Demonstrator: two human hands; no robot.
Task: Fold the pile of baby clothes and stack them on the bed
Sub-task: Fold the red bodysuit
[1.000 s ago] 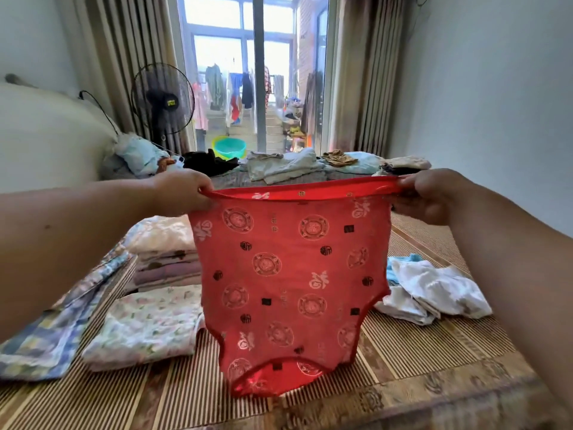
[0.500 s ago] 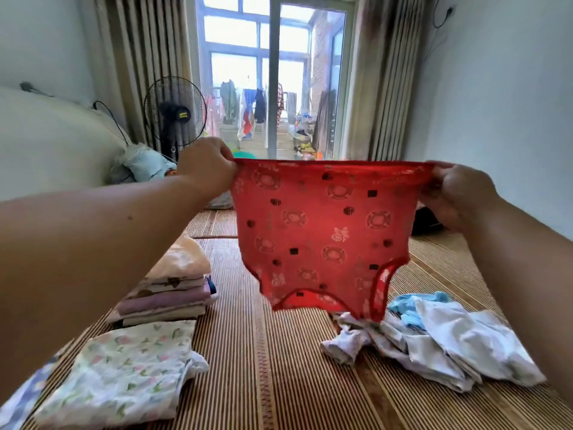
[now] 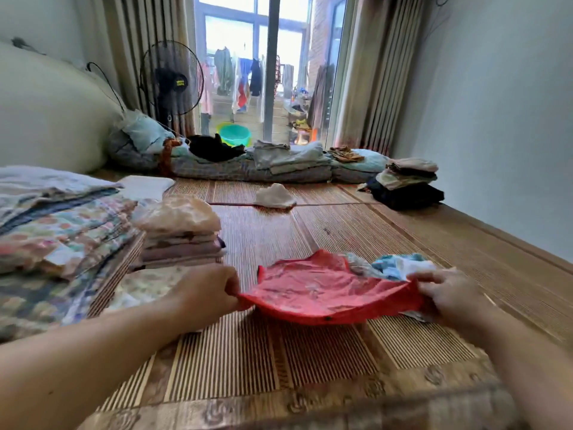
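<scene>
We hold one red baby garment by its near edge, our left hand gripping the left corner and our right hand pinching the right, stretched low over the mat near the bed's front edge. Its far side touches one loose pile of unfolded clothes. One folded stack stands toward the left edge.
</scene>
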